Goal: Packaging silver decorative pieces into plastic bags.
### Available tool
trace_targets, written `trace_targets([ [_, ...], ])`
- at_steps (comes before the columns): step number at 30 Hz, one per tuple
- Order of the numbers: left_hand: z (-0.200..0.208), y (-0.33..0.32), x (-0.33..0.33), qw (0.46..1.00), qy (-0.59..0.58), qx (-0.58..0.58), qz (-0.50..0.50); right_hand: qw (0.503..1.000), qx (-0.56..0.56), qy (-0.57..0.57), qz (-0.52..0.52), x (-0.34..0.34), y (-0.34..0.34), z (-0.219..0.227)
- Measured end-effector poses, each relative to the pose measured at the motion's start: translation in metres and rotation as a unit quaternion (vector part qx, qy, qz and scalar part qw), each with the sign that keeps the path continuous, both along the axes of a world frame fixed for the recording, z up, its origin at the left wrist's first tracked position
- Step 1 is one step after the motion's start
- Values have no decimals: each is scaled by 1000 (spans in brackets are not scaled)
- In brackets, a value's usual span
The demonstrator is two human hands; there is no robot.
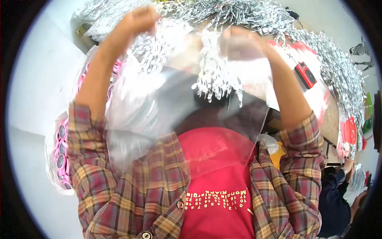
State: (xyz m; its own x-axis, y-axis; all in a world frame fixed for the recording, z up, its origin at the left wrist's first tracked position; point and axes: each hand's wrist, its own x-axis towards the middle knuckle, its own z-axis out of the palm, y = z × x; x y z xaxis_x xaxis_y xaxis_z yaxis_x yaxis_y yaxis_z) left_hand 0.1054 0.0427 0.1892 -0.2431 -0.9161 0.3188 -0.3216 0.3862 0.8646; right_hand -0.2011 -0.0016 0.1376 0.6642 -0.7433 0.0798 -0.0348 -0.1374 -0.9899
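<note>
A large clear plastic bag (135, 107) hangs in front of my chest, the red shirt showing through it. Both my arms are raised. My left hand (141, 22), closed and blurred, grips the bag's upper left part. At its upper right, my right hand (243, 42) is also closed on the plastic, smeared by motion. A bunch of silver twisted foil strands (218, 75) dangles beside my right hand; whether it is inside the bag or behind it I cannot tell. More silver strands (157, 51) show beneath my left hand.
Silver foil strands (254, 16) heap along the table's far and right sides. On the right lie a red radio (305, 75) with an aerial and a red plastic piece (349, 130). Pink round items in clear bags (61, 153) stand left. Another person (336, 199) is at lower right.
</note>
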Motion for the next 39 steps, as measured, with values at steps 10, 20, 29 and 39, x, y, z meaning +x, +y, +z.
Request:
trace_targets([
  [10, -144, 118, -57, 962, -160, 51, -217, 970, 164, 136, 114, -84, 120, -57],
  [20, -205, 94, -85, 914, 82, 340, -208, 942, -200, 251, 98, -111, 82, -97],
  [29, -216, 94, -79, 991, -79, 36, -99, 885, -343, 303, 81, -93, 72, -75],
  [39, -196, 66, -34, 953, 64, 247, -163, 881, -354, 290, 124, -61, 51, -61],
])
